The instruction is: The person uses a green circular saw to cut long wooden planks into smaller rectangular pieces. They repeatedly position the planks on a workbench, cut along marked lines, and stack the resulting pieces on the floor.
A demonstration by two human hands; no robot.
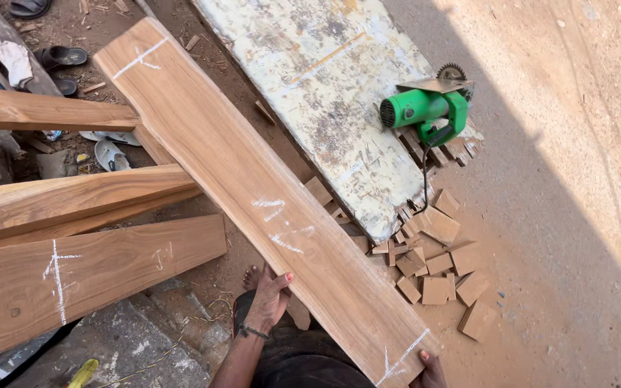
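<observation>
Running diagonally from upper left to lower right: one long plank (253, 187), pale brown, chalk-marked in white near both ends and at mid-length. Its near end is at the person's body, its far end over dirt ground near some sandals (62, 57).

Left hand (267, 298): under the plank's left edge, fingers curled up against the wood, gripping it; a dark band sits at the wrist.

Right hand (431, 370): at the near right corner of the plank, fingertips only in view, wrapped on the end.

Boards (73, 280): three more, chalked, stacked at left, the plank crossing over their ends.

Slab (325, 93): flat, whitish, stained, beyond the plank, apart from it.

Saw (425, 108): green circular saw, on the slab's right edge, black cord trailing down.

Offcuts (436, 266): small wooden blocks, heaped on the ground between slab and plank's near end.

Foot (253, 276): bare, just beside the left hand, below the plank.
</observation>
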